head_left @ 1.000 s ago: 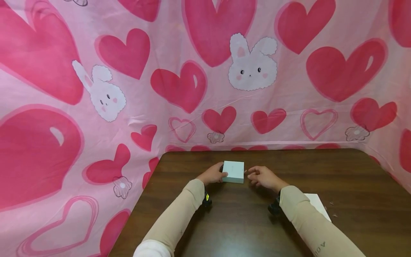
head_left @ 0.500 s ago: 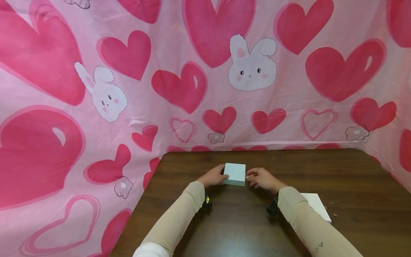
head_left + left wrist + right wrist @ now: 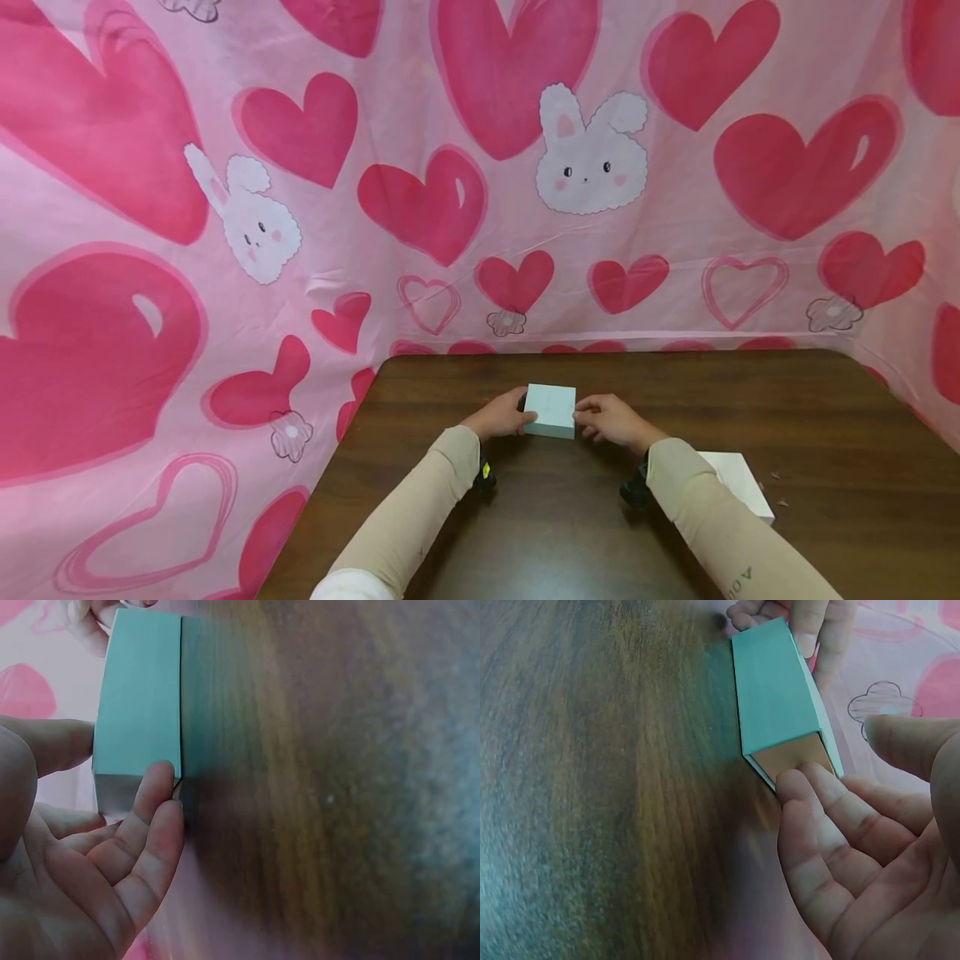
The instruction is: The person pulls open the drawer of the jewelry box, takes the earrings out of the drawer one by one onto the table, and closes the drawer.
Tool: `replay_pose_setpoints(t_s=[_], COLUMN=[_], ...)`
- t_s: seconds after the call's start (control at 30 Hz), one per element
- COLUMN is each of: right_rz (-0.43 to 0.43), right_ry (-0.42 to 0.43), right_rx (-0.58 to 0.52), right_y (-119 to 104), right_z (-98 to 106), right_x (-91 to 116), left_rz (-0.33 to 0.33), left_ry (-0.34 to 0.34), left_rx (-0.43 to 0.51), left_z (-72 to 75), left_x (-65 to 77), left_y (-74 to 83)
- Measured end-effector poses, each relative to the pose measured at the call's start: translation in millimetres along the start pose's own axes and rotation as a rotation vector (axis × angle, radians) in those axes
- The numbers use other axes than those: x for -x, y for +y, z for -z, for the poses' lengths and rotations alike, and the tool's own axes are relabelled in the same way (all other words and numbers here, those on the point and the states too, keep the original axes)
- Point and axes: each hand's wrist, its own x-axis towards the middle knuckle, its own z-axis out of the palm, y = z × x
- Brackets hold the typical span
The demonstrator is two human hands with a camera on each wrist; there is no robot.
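A small, flat, pale mint box (image 3: 551, 407) lies near the far side of the table, between both hands. My left hand (image 3: 500, 415) grips its left end, thumb at the top edge and fingers against the end face. In the right wrist view, the near end of the box (image 3: 776, 686) shows a brown inner face framed by the mint cover. Fingertips of my right hand (image 3: 615, 419) touch that brown end, with the fingers slightly bent and the thumb held apart from the box.
A white, flat box-like piece (image 3: 738, 482) lies at the right, partly covered by the right sleeve (image 3: 720, 508). Small scraps (image 3: 780, 502) lie beside it on the brown wooden table (image 3: 555, 533). Behind the table hangs a pink cloth (image 3: 592, 283) with hearts and rabbits.
The right hand has moved in from a small gap to touch the right end of the box. The box and left hand have shifted slightly nearer and to the right.
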Motion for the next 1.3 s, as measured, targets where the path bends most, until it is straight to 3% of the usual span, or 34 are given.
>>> replay_pose_setpoints(t_s=[0.23,0.47,1.0,1.3], right_rz=[-0.064,-0.108,-0.114,-0.103], right_ry=[0.063,0.064,0.11,0.099], right_rx=[0.015,0.043,0.046,0.071], right_y=[3,6,5,4], right_z=[-3,-7,-11,-11], right_x=[-1,2,0,-2], left_rz=[-0.013,0.011,-0.042,-0.037], left_ry=[-0.009,-0.001,0.022,0.044], left_rx=[-0.051,-0.094,-0.025,-0.073], left_z=[-4.1,-7.4,-5.3,-1.3], left_x=[5.9,11.9,11.0,10.6], left_y=[3.5,10.4,1.1,1.2])
